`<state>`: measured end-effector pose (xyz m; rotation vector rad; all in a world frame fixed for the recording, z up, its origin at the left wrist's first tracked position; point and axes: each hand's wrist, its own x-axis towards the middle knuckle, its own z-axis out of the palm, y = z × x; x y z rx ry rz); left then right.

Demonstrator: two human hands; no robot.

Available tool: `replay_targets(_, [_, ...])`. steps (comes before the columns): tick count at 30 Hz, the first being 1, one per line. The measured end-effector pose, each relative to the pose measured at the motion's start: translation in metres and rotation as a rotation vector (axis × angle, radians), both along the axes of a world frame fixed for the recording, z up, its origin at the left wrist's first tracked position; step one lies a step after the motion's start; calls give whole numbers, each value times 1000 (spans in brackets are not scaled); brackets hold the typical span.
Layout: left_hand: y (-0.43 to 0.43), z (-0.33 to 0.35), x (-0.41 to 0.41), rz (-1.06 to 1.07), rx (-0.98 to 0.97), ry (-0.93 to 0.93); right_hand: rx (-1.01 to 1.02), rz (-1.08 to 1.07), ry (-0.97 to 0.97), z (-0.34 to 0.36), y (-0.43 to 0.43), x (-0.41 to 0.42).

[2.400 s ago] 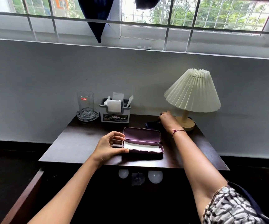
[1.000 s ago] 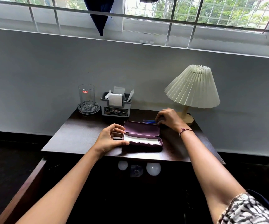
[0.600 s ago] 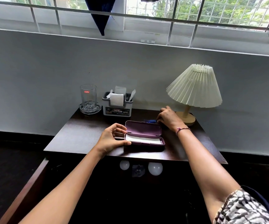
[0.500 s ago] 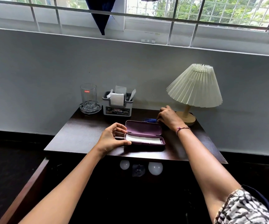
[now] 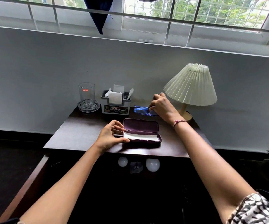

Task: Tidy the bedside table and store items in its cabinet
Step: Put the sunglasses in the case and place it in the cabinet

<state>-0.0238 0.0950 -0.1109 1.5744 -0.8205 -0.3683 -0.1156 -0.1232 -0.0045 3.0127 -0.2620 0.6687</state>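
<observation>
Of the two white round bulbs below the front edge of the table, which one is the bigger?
The right bulb, under the open purple case, looks bigger than the left bulb. A dark object sits between them.

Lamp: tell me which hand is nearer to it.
Right. The right hand is just left of the lamp, pinching the glasses; the left hand is farther forward, at the open case.

The bedside table is dark wood with a soft sheen. The glasses case looks like matt purple plastic, the tumbler is clear glossy glass, and the lampshade is pleated cream fabric or paper.
</observation>
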Motion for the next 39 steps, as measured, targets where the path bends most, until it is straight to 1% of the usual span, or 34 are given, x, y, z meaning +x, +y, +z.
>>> replay_targets(6, [0,0,0,11,14,-18,72,30,22,-4,28,-17])
replay_targets(14, [0,0,1,14,19,-27,58,37,109,-13,52,-39])
replay_targets(21, [-1,-4,3,24,6,-40,56,27,194,-22,61,-41])
replay_targets(36, [-3,-3,1,32,6,-49,-1,17,226,-34,66,-41])
replay_targets(39, [-3,-3,1,29,6,-49,21,22,207,-39,65,-38])
